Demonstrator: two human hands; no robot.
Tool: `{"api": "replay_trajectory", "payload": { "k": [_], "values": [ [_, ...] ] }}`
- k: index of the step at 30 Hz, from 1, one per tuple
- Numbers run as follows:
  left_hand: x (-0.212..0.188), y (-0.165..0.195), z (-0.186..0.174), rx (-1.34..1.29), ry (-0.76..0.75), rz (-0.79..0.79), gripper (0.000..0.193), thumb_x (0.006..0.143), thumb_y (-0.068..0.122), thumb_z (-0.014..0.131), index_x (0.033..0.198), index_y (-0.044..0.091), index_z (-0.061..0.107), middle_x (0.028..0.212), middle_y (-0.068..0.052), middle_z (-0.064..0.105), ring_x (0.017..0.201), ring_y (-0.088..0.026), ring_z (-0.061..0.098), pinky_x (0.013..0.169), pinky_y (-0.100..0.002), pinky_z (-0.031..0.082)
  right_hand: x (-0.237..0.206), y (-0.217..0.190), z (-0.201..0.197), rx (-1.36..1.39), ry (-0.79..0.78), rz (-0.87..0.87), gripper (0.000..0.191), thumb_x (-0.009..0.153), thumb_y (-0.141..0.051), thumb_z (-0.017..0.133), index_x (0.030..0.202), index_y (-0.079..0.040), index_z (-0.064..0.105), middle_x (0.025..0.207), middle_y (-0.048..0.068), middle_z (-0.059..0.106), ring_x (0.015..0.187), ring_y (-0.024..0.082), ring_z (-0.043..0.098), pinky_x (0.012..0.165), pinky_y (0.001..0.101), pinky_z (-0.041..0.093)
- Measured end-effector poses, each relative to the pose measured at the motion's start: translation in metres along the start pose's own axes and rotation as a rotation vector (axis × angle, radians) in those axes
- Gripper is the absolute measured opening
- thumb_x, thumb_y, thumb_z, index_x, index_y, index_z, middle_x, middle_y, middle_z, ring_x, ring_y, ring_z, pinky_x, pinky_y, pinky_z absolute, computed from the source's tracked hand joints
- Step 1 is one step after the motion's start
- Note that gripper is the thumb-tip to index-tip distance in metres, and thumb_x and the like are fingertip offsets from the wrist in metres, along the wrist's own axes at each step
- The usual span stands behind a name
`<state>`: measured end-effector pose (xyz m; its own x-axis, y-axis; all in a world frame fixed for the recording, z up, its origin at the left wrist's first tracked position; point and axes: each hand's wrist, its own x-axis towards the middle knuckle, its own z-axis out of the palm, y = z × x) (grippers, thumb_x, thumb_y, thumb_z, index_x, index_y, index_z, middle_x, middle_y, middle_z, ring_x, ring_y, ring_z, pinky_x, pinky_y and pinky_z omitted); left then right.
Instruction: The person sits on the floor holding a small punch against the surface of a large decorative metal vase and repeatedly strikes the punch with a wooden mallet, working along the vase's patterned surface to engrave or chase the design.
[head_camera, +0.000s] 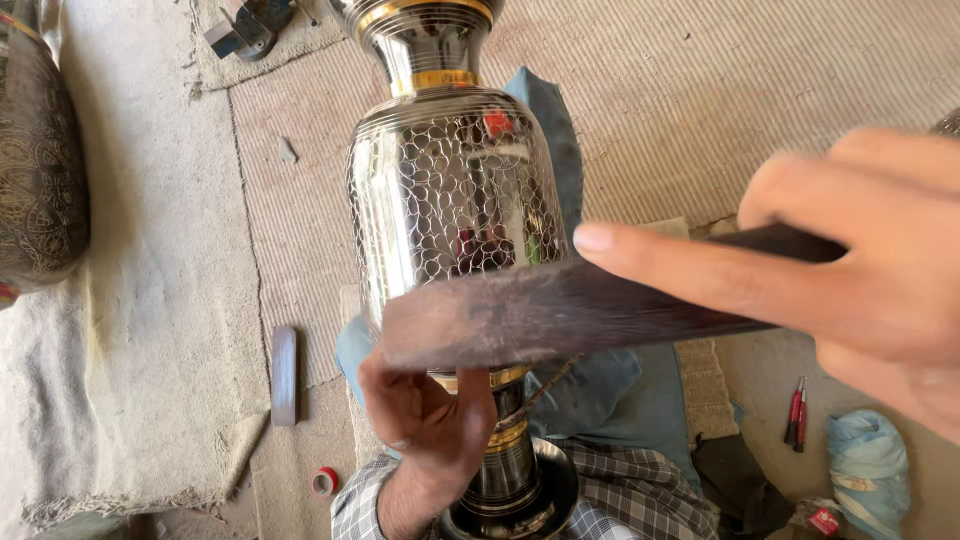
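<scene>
Over the woven floor mat (760, 90), near its middle, a tall polished silver-coloured metal vase with gold bands and a fine engraved net pattern (450, 190) lies tilted across the person's lap, its narrow stem toward the body and its wider body pointing away. A blue cloth (600, 400) lies under it.

The left hand (425, 420) is closed around the stem just below the engraved body, fingers curled on the metal, and steadies the piece. The right hand (870, 270) is wrapped around the handle end of a flat dark wooden paddle-shaped mallet (540, 315), forefinger stretched along the blade. The blade's broad face lies across the lower part of the vase body; contact appears likely but cannot be confirmed, as the tool is slightly blurred.

Judged from this posture, the step in hand is working the engraved surface with the wooden tool. The next move calls for a firm hold on the stem, a flat blade face square to the curved wall, and controlled force so the polished finish is not marked.

Toward the mat's left edge lie a small flat dark bar (284, 375) and a red tape roll (324, 482).
</scene>
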<state>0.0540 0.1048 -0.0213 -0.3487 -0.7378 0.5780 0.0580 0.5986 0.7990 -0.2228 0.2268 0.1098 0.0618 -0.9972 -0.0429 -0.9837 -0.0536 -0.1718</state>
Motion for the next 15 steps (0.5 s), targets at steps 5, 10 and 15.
{"api": "replay_trajectory", "payload": {
  "k": [5,10,15],
  "values": [
    [-0.001,-0.002,-0.004,-0.007,-0.044,-0.132,0.047,0.086,-0.015,0.072,0.124,-0.007,0.045,0.106,-0.017,0.065,0.096,-0.019,0.074,0.077,-0.029,0.068,-0.002,-0.011,-0.003,-0.213,-0.167,0.023,0.102,0.076,0.005,0.066,0.157,-0.049,0.035,0.085,-0.005,0.056,0.064,0.012,0.051,0.058,0.027,0.051],
    [0.003,-0.001,-0.006,-0.034,-0.037,-0.143,0.044,0.094,-0.013,0.073,0.123,-0.002,0.042,0.107,-0.014,0.062,0.096,-0.016,0.073,0.072,-0.025,0.067,0.006,-0.013,0.002,-0.062,0.17,-0.038,0.089,0.074,0.01,0.071,0.15,-0.032,0.05,0.068,0.002,0.06,0.049,0.015,0.049,0.048,0.0318,0.046],
    [-0.011,-0.009,-0.003,-0.04,0.008,-0.098,0.053,0.092,-0.014,0.074,0.129,-0.002,0.038,0.11,-0.015,0.058,0.101,-0.019,0.074,0.08,-0.029,0.071,0.019,-0.002,-0.008,0.052,0.157,-0.019,0.096,0.068,0.008,0.075,0.15,-0.036,0.052,0.069,0.002,0.06,0.05,0.017,0.052,0.049,0.0345,0.048]
  ]
}}
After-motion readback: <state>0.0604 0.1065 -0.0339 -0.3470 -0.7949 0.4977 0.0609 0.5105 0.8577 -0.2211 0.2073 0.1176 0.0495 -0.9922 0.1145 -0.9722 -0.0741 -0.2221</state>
